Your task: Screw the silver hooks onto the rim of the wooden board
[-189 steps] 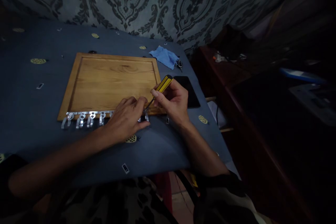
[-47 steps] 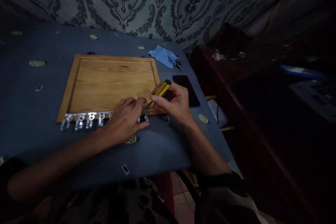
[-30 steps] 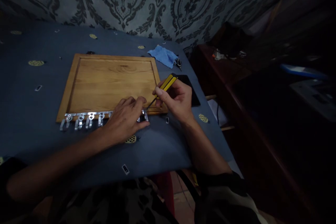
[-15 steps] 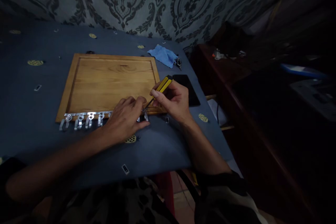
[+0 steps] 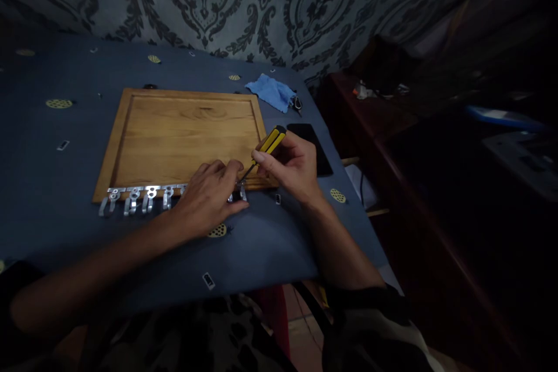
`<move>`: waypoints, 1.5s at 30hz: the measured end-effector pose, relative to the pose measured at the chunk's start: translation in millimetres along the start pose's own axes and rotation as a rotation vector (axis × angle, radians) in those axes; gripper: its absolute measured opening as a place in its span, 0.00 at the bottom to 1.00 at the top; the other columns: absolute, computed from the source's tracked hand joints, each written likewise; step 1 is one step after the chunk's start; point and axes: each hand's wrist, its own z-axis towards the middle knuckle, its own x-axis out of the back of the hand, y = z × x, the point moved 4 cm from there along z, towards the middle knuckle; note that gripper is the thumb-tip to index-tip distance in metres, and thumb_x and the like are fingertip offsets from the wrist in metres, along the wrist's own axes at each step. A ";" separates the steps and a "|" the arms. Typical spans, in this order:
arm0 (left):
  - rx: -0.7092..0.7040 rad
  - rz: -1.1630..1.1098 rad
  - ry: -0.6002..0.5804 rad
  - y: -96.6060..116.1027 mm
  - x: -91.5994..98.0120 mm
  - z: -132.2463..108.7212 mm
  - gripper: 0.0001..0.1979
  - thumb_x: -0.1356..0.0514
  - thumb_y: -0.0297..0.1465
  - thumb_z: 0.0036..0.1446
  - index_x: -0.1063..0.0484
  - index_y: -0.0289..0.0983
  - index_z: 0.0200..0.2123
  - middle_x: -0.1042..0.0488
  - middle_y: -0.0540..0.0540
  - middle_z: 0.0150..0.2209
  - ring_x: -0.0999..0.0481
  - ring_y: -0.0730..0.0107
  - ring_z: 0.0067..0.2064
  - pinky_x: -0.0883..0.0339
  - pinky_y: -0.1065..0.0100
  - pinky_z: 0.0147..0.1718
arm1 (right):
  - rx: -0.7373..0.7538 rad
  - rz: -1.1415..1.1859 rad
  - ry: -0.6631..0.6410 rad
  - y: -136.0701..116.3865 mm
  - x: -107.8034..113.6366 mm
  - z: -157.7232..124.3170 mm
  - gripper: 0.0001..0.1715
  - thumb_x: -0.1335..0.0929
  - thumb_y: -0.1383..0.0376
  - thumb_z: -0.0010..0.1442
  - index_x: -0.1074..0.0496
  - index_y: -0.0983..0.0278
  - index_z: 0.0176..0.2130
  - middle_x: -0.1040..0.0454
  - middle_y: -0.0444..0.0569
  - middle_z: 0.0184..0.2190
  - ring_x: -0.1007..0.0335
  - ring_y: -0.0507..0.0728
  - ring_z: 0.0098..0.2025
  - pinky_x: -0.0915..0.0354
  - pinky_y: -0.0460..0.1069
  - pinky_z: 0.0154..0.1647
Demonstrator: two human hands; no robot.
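Observation:
A framed wooden board (image 5: 187, 133) lies flat on the blue tablecloth. Along its near edge runs a metal hook rail (image 5: 151, 191) with several silver hooks; part of it is hidden under my left hand (image 5: 208, 196). That hand presses across the rail, thumb and fingers closed around its right part. My right hand (image 5: 291, 165) grips a yellow and black screwdriver (image 5: 271, 140) by the handle. The shaft slants down and left, and its tip meets the rail's right end beside my left fingertips. Whether a screw sits under the tip is too small to tell.
Beyond the board's far right corner lie a blue cloth (image 5: 271, 92) and a small dark tool (image 5: 297, 104). A black phone-like slab (image 5: 310, 148) rests behind my right hand. Patterned curtain fabric (image 5: 244, 6) borders the table's back; a dark red wooden edge (image 5: 392, 168) stands at right.
My right hand has shifted very slightly to the right, its fingers turned a little on the screwdriver handle. My left hand, the board and the rail look the same.

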 end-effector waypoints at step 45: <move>-0.035 0.054 0.024 -2.6 -3.3 -0.7 0.23 0.31 0.37 0.57 0.39 0.39 0.48 0.25 0.46 0.41 0.25 0.54 0.47 0.32 0.56 0.47 | 0.287 -0.258 -0.031 -10.3 0.0 -5.8 0.19 0.25 0.56 0.59 0.31 0.62 0.25 0.34 0.39 0.21 0.36 0.49 0.24 0.39 0.47 0.26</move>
